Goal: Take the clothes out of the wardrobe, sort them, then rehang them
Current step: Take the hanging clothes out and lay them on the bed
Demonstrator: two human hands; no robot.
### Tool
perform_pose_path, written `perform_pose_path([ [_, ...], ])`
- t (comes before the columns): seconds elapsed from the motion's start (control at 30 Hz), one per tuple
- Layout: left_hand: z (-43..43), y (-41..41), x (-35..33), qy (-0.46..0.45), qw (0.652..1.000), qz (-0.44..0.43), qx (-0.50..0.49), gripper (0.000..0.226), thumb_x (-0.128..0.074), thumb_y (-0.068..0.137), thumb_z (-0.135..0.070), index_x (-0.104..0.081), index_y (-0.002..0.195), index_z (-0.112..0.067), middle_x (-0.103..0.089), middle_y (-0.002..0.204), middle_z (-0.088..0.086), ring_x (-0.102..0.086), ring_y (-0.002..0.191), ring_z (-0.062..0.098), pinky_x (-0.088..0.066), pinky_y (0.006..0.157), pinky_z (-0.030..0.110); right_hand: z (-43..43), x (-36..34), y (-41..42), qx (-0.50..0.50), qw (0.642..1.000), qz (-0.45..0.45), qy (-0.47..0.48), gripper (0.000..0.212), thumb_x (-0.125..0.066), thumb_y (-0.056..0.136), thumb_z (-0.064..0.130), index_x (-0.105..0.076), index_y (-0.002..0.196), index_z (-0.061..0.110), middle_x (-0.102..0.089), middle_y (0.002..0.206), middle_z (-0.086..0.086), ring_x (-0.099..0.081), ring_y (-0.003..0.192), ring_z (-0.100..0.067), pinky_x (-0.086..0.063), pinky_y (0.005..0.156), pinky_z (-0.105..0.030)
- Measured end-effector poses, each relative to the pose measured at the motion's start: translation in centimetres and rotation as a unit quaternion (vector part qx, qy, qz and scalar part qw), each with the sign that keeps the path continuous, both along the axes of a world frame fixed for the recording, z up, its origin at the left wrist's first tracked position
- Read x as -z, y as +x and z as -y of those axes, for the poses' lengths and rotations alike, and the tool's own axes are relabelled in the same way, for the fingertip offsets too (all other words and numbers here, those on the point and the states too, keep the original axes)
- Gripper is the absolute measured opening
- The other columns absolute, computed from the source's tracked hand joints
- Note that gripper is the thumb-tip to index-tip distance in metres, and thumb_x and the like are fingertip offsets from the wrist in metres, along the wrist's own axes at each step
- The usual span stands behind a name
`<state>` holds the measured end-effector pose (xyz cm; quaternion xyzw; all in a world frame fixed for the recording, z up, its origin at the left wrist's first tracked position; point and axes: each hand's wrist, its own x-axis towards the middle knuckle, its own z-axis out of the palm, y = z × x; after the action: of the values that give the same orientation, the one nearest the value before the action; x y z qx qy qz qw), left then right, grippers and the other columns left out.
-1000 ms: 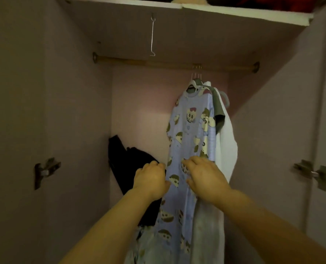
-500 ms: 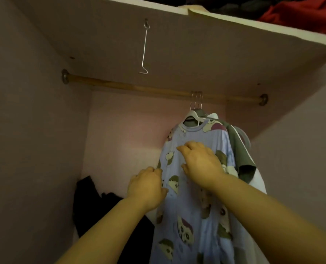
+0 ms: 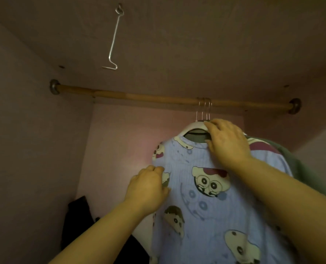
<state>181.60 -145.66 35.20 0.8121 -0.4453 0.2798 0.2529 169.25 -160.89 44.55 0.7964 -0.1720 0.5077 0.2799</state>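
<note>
The blue cartoon-print shirt (image 3: 206,206) hangs on a white hanger (image 3: 191,128) from the wooden rail (image 3: 139,97), right of centre, in front of a green garment (image 3: 301,168). The right hand (image 3: 227,143) reaches up, fingers curled round the hanger's top at the collar. The left hand (image 3: 148,189), lower and to the left, grips the shirt's sleeve edge.
</note>
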Motion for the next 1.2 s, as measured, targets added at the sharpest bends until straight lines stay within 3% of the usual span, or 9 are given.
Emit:
perform_pose_path([
  [0.13, 1.1, 0.3, -0.2, 0.001, 0.999, 0.018, -0.027, 0.057, -0.048, 0.094, -0.039, -0.029, 0.144, -0.021, -0.038, 0.142, 0.000, -0.038, 0.128, 0.020, -0.034, 0.105, 0.033, 2.9, -0.6, 0.9, 0.011, 1.000, 0.007, 0.021, 0.054, -0.051, 0.095, 0.029, -0.033, 0.144, 0.013, -0.041, 0.142, -0.008, -0.038, 0.127, -0.027, -0.035, 0.100, -0.037],
  [0.33, 0.6, 0.8, -0.8, -0.022, 0.996, 0.052, -0.063, 0.055, -0.046, 0.095, -0.040, -0.028, 0.144, -0.023, -0.037, 0.144, -0.003, -0.037, 0.130, 0.016, -0.031, 0.104, 0.031, 4.8, -2.5, 2.7, 0.012, 0.999, 0.031, -0.027, 0.034, -0.051, 0.094, 0.021, -0.054, 0.126, 0.010, -0.053, 0.119, -0.012, -0.046, 0.107, -0.031, -0.040, 0.082, -0.039],
  [0.53, -0.9, 1.0, -2.1, -0.052, 0.993, 0.068, -0.084, 0.060, -0.051, 0.093, -0.040, -0.026, 0.146, -0.024, -0.036, 0.145, -0.005, -0.037, 0.130, 0.015, -0.034, 0.105, 0.030, 4.7, -3.6, 3.3, -0.005, 0.997, 0.034, -0.066, 0.029, -0.053, 0.092, 0.012, -0.056, 0.120, 0.008, -0.055, 0.112, -0.014, -0.049, 0.103, -0.031, -0.043, 0.077, -0.038],
  [0.77, -1.9, 0.3, -3.5, -0.131, 0.982, 0.097, -0.090, 0.059, -0.054, 0.092, -0.039, -0.031, 0.144, -0.022, -0.041, 0.142, -0.003, -0.041, 0.127, 0.015, -0.038, 0.104, 0.035, 2.9, -5.0, 3.7, -0.106, 0.988, 0.088, -0.069, 0.034, -0.052, 0.093, 0.010, -0.052, 0.127, 0.010, -0.055, 0.118, -0.015, -0.049, 0.106, -0.035, -0.046, 0.080, -0.043],
  [0.97, -3.7, -0.8, -3.9, -0.245, 0.947, 0.169, -0.124, 0.063, -0.051, 0.092, -0.042, -0.025, 0.146, -0.023, -0.034, 0.146, -0.003, -0.029, 0.134, 0.017, -0.025, 0.107, 0.031, -0.7, -1.5, 5.7, -0.316, 0.929, 0.103, -0.162, 0.030, -0.063, 0.083, 0.002, -0.065, 0.113, 0.000, -0.064, 0.096, -0.019, -0.057, 0.079, -0.038, -0.048, 0.060, -0.036],
  [1.1, -6.8, -0.3, -0.9, -0.222, 0.948, 0.136, -0.184, 0.062, -0.048, 0.092, -0.048, -0.024, 0.145, -0.029, -0.045, 0.138, -0.004, -0.041, 0.125, 0.016, -0.031, 0.105, 0.034, -4.0, 3.4, 7.4, -0.403, 0.895, 0.088, -0.172, 0.034, -0.047, 0.087, 0.018, -0.066, 0.111, 0.002, -0.065, 0.094, -0.014, -0.059, 0.075, -0.032, -0.050, 0.058, -0.034],
  [1.2, -10.7, 0.1, 3.5, -0.210, 0.955, 0.069, -0.200, 0.053, -0.048, 0.092, -0.046, -0.032, 0.142, -0.034, -0.058, 0.122, -0.004, -0.054, 0.108, 0.017, -0.044, 0.089, 0.033, -6.7, 7.3, 8.7, -0.459, 0.874, 0.058, -0.146, 0.035, -0.046, 0.089, 0.020, -0.066, 0.112, 0.005, -0.065, 0.095, -0.012, -0.061, 0.073, -0.029, -0.053, 0.053, -0.034],
])
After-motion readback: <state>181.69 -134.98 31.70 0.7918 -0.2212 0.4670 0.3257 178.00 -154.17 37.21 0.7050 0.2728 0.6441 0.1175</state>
